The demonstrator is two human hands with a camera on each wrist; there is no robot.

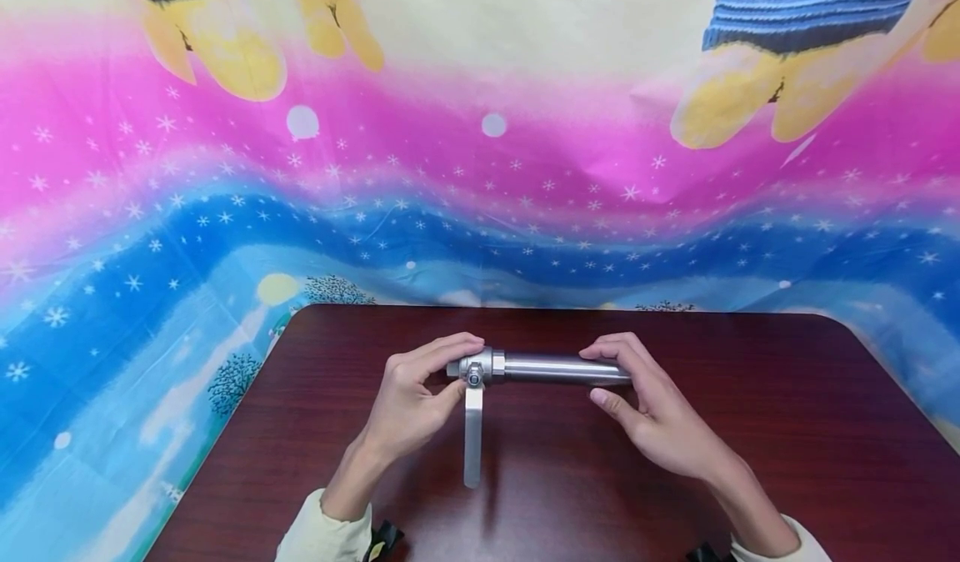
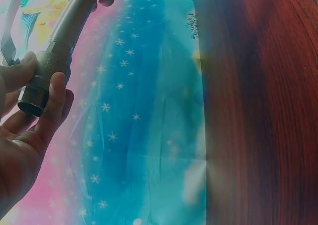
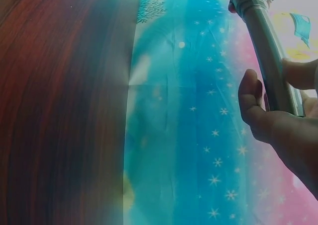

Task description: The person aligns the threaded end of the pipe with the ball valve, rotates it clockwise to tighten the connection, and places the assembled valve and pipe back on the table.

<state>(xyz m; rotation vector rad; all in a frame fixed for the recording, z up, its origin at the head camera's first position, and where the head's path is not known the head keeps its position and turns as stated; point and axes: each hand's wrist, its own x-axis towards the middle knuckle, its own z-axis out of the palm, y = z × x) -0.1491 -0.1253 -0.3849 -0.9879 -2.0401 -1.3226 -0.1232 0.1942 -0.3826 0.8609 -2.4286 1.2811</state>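
Note:
A steel ball valve [image 1: 487, 363] with a flat lever handle [image 1: 472, 441] is held up above the table, joined to a smooth metal pipe [image 1: 555, 368] that runs to the right. Toward me, the lever hangs across the pipe's line. My left hand [image 1: 416, 391] grips the valve body between thumb and fingers; in the left wrist view the valve's open threaded-looking end [image 2: 34, 103] shows beside the fingers. Around the pipe's far right end curls my right hand [image 1: 660, 412], thumb below and fingers above. Its palm side is partly hidden in the head view.
A dark red-brown wooden table [image 1: 750, 395] with rounded far corners lies underneath. Behind and beside it hangs a printed cloth [image 1: 480, 170] with snowflakes and cartoon figures. Dark straps [image 1: 386, 539] show at the cuffs of both pale sleeves.

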